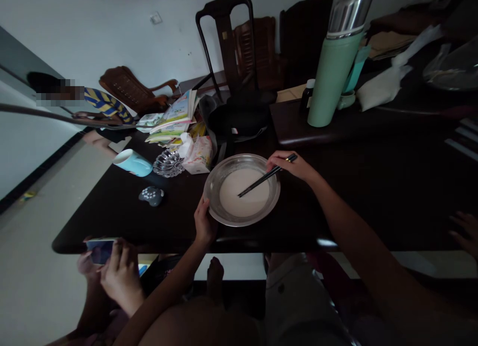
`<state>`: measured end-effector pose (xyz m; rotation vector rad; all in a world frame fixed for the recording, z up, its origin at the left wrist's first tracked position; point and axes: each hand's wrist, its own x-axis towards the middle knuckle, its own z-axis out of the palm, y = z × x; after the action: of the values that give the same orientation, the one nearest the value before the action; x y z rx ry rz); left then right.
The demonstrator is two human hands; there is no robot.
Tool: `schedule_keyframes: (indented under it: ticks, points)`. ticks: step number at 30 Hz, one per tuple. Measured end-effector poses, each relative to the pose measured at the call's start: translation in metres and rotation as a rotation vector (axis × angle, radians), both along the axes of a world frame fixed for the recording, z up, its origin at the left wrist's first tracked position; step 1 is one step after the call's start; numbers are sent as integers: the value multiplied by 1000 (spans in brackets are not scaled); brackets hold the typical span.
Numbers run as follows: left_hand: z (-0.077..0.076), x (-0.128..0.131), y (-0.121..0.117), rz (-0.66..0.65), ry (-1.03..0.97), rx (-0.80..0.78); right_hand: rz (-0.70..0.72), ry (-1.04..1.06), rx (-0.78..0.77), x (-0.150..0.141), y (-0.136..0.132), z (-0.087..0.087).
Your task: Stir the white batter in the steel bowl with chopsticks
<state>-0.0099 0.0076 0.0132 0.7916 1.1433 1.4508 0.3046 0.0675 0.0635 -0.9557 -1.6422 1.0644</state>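
Observation:
A metal bowl [242, 222] stands on the dark table near its front edge, holding a pale, milky mixture [248, 204]. My left hand [203, 222] grips the bowl's left rim, with the thumb at the rim and the fingers partly hidden by the side. Dark chopsticks [263, 178] are held in my right hand [290, 164] above the bowl's right rim. They slant down to the left, and their tips reach the mixture near the middle of the bowl.
Behind the bowl are a tissue box [199, 156], a glass dish [169, 164] and a blue mug [133, 163]. A green flask [334, 77] stands on a raised ledge. A grey controller-like object [152, 195] lies left. Another person's hands hold a phone [100, 250]; another hand [466, 231] is at right.

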Motion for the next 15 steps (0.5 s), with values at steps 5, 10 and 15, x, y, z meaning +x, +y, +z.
schedule_keyframes:
  ticks: [5, 10, 15]
  points:
    - [-1, 0, 0, 5, -8, 15, -64, 24, 31, 2, 0, 2]
    - [2, 2, -1, -1, -12, 8, -67, 31, 10, 3, 0, 1]
    - [2, 2, -1, -14, 9, 28, -50, 5, 14, 1, 0, 2]
